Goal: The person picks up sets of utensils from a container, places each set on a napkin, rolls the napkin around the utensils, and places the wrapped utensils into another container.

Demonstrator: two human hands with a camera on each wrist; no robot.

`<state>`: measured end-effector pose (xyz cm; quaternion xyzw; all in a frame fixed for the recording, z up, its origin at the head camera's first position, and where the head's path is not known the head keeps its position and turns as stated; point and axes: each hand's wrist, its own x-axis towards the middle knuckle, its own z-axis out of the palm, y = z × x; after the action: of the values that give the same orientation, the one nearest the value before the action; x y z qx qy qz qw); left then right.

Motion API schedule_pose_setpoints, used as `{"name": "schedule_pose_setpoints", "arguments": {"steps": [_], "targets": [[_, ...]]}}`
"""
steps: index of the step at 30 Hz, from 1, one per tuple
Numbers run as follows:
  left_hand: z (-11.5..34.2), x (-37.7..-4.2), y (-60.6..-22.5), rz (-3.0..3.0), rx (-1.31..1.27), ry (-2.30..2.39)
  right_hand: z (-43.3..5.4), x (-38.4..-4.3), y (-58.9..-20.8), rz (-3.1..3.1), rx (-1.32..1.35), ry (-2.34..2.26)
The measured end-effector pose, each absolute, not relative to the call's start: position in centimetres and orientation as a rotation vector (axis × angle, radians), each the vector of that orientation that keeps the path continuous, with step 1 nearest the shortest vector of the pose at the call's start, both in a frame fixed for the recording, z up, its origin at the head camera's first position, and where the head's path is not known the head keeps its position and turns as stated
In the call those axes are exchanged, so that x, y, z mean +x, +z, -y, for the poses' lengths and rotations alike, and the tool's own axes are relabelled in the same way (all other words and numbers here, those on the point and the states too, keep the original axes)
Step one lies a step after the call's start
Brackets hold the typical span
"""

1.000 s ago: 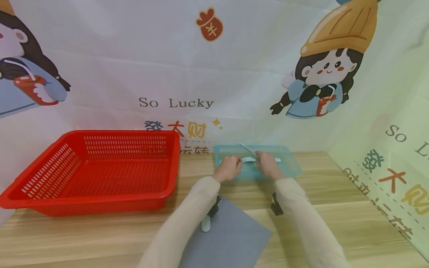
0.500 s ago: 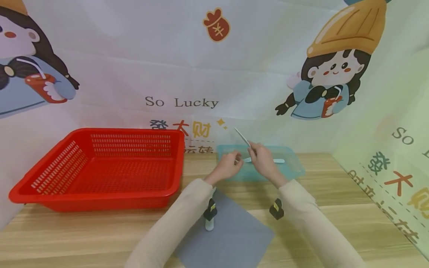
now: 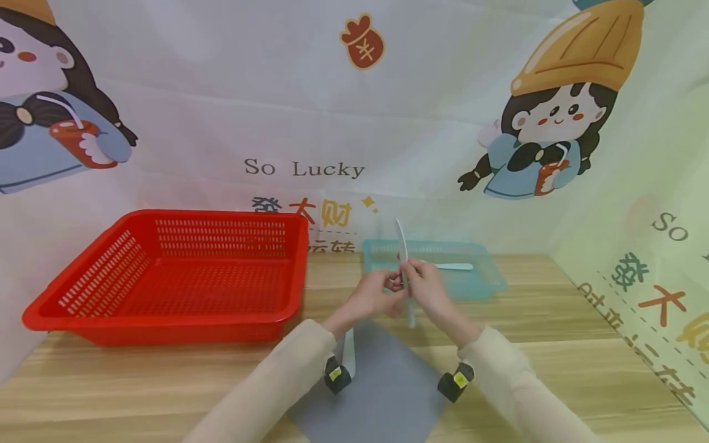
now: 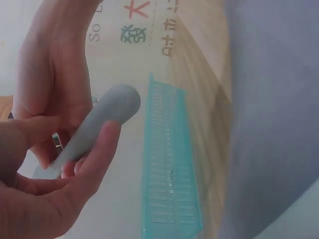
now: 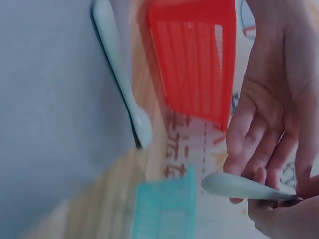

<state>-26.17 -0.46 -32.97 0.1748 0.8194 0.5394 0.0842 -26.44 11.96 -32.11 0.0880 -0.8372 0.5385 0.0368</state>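
A table knife (image 3: 403, 243) with a pale handle and a silver blade stands steeply in the air, blade up, in front of the blue-green basket (image 3: 487, 284). My right hand (image 3: 429, 289) pinches it around the neck. From the other side my left hand (image 3: 373, 294) holds it too, thumb and fingers about the handle (image 4: 107, 112). In the basket lies a fork; only its pale handle (image 3: 456, 266) shows, the hands hiding the rest. A pale spoon (image 5: 119, 64) lies on the grey mat (image 3: 388, 381), partly behind my left wrist in the head view.
On the left stands a large red slotted basket (image 3: 166, 329). The wooden table (image 3: 554, 369) runs back to a printed cloth backdrop (image 3: 266, 92), which also hangs along the right side. A small black device (image 3: 456, 383) sits at each wrist.
My right hand has lifted the knife from over the blue-green basket towards me and turned it more upright. My left hand has come up to the knife's handle.
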Motion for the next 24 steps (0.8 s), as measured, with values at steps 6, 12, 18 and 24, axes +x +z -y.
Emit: {"name": "schedule_pose_setpoints", "arguments": {"steps": [6,12,18,24], "targets": [[1.2,-24.9,-34.2,-2.49,0.468,1.614,-10.6,-25.0,-33.6,2.589,0.255,1.606],[2.3,-23.8,-35.6,-2.504,0.458,1.587,-9.7,-23.7,-35.2,2.596,0.429,1.522],[3.3,-22.8,-36.7,-2.367,0.464,1.663,-9.2,-22.8,-36.3,2.626,0.593,1.459],[3.7,-22.4,-37.3,-2.261,0.38,1.698,-9.4,-22.5,-37.2,2.699,0.656,1.474]]}}
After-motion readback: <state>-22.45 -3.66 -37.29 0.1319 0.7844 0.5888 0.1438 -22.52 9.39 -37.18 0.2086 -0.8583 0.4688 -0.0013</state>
